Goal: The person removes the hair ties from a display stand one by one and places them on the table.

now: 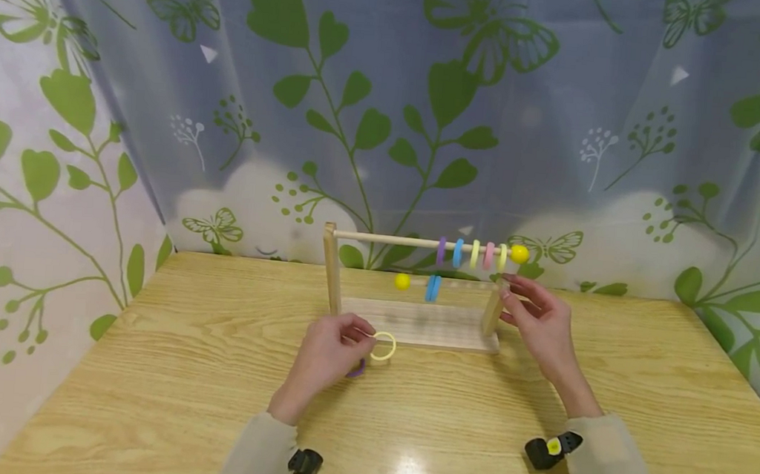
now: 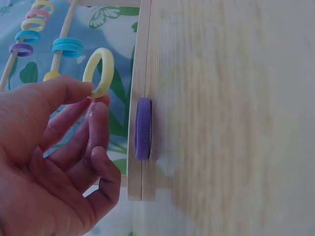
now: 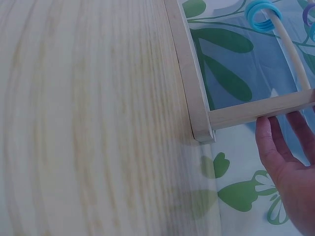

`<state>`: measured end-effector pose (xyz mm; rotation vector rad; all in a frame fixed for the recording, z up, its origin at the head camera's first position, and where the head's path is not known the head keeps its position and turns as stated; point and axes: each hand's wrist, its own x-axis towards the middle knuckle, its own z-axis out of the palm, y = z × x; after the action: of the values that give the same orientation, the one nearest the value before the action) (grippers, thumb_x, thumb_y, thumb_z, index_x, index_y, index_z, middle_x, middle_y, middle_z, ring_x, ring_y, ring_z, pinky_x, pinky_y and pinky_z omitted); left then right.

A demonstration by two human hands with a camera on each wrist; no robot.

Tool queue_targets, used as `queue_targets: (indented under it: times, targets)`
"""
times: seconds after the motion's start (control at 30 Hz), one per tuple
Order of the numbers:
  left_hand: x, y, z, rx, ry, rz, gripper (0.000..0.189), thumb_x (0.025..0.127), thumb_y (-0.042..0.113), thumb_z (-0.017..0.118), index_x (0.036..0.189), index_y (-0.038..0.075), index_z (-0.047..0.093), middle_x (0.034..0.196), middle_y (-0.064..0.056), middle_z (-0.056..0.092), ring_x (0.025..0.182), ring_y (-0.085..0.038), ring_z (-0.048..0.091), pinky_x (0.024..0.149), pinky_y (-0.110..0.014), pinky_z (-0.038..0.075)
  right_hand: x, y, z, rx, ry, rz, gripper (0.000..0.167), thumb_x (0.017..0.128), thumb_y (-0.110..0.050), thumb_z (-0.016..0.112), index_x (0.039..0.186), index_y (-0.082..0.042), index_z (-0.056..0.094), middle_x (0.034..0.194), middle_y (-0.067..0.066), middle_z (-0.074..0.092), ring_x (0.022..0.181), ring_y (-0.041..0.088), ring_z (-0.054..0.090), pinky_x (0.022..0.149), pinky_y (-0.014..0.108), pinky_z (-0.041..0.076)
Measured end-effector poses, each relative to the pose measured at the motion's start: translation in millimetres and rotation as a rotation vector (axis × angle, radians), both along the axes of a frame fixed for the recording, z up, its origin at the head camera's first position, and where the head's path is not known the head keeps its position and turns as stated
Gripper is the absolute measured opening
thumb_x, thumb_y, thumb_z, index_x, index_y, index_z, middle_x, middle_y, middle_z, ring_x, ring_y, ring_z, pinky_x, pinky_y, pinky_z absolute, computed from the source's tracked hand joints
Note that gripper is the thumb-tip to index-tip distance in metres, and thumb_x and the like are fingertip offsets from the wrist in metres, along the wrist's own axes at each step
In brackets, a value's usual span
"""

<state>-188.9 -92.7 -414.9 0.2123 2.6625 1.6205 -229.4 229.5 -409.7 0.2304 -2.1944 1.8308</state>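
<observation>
My left hand (image 1: pixel 327 352) pinches a pale yellow hair tie (image 1: pixel 383 347) between thumb and fingertips, in front of the wooden rack (image 1: pixel 330 270). In the left wrist view the hair tie (image 2: pixel 100 73) hangs upright as a ring. On the table just under that hand lies a purple hair tie (image 1: pixel 357 369), partly hidden by it. My right hand (image 1: pixel 543 324) grips the rack's right upright (image 1: pixel 492 313) near its top. Several hair ties in purple, blue, yellow and pink hang on the upper rod (image 1: pixel 386 240). Two blue hair ties (image 1: pixel 432 288) hang on the lower rod.
A yellow ball (image 1: pixel 519 255) caps the right end of the upper rod, and another yellow ball (image 1: pixel 402 281) caps the lower rod's left end. The rack's flat base (image 1: pixel 413 323) rests on the wooden table (image 1: pixel 208 372). Behind hangs a leaf-patterned curtain (image 1: pixel 389 119).
</observation>
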Motion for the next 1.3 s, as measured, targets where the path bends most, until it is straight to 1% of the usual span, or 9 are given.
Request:
queue_targets:
  times: [0.13,0.3,0.53,0.83,1.0,1.13,1.3]
  targets:
    - [-0.6,0.1,-1.5,0.000,-0.009,-0.032,0.011,0.090,0.005,0.070,0.100,0.005,0.074,0.090,-0.010,0.076,0.062,-0.017,0.068,0.055,-0.026,0.055,-0.2,0.3,-0.4,0.002,0.005,0.001,0.043,0.101,-0.016,0.064,0.137,0.008,0.057,0.111,-0.019,0.066,0.096,-0.002,0.070,0.077,0.021,0.061]
    - [-1.1,-0.6,-2.4,-0.048,-0.002,-0.047,0.010,0.088,0.005,0.070,0.097,0.005,0.075,0.088,-0.010,0.076,0.064,-0.018,0.070,0.055,-0.023,0.055,-0.2,0.3,-0.6,0.015,0.003,-0.003,0.043,0.102,-0.016,0.064,0.137,0.007,0.057,0.111,-0.020,0.065,0.097,-0.002,0.069,0.077,0.021,0.061]
    - [-0.7,-1.0,-2.3,-0.123,-0.001,-0.078,0.008,0.091,0.009,0.073,0.097,0.005,0.076,0.089,-0.008,0.075,0.068,-0.011,0.068,0.059,-0.023,0.057,0.0,0.5,-1.3,0.009,0.010,-0.002,0.043,0.101,-0.016,0.064,0.136,0.008,0.057,0.111,-0.020,0.066,0.096,-0.003,0.069,0.077,0.021,0.061]
    - [-1.8,0.3,-2.8,-0.205,0.018,-0.087,0.009,0.091,0.013,0.073,0.098,0.008,0.076,0.090,-0.006,0.075,0.071,-0.010,0.066,0.061,-0.023,0.054,0.0,0.6,-1.8,0.018,0.018,-0.002,0.043,0.101,-0.016,0.064,0.137,0.007,0.057,0.111,-0.020,0.066,0.096,-0.003,0.069,0.077,0.021,0.061]
    - [-2.5,0.3,-2.1,-0.232,0.013,-0.084,0.010,0.091,0.013,0.073,0.099,0.008,0.077,0.090,-0.005,0.076,0.072,-0.010,0.066,0.062,-0.023,0.054,-0.4,0.6,-1.3,0.015,0.021,-0.002,0.043,0.101,-0.016,0.064,0.137,0.006,0.058,0.111,-0.019,0.066,0.096,-0.003,0.070,0.077,0.022,0.061]
    - [-2.4,-1.2,-1.1,-0.235,0.006,-0.085,0.010,0.091,0.013,0.073,0.099,0.008,0.077,0.091,-0.005,0.076,0.072,-0.009,0.067,0.063,-0.023,0.055,-0.2,0.7,-0.9,0.014,0.018,0.001,0.043,0.101,-0.016,0.064,0.137,0.006,0.058,0.111,-0.019,0.066,0.096,-0.003,0.070,0.077,0.022,0.061]
    - [-2.4,-3.0,0.7,-0.182,-0.007,-0.081,0.007,0.093,0.012,0.072,0.097,0.008,0.076,0.091,-0.007,0.076,0.067,-0.009,0.067,0.060,-0.023,0.055,0.1,0.8,-1.1,0.010,0.014,0.002,0.043,0.101,-0.015,0.064,0.137,0.007,0.057,0.110,-0.019,0.066,0.095,-0.004,0.069,0.077,0.021,0.061]
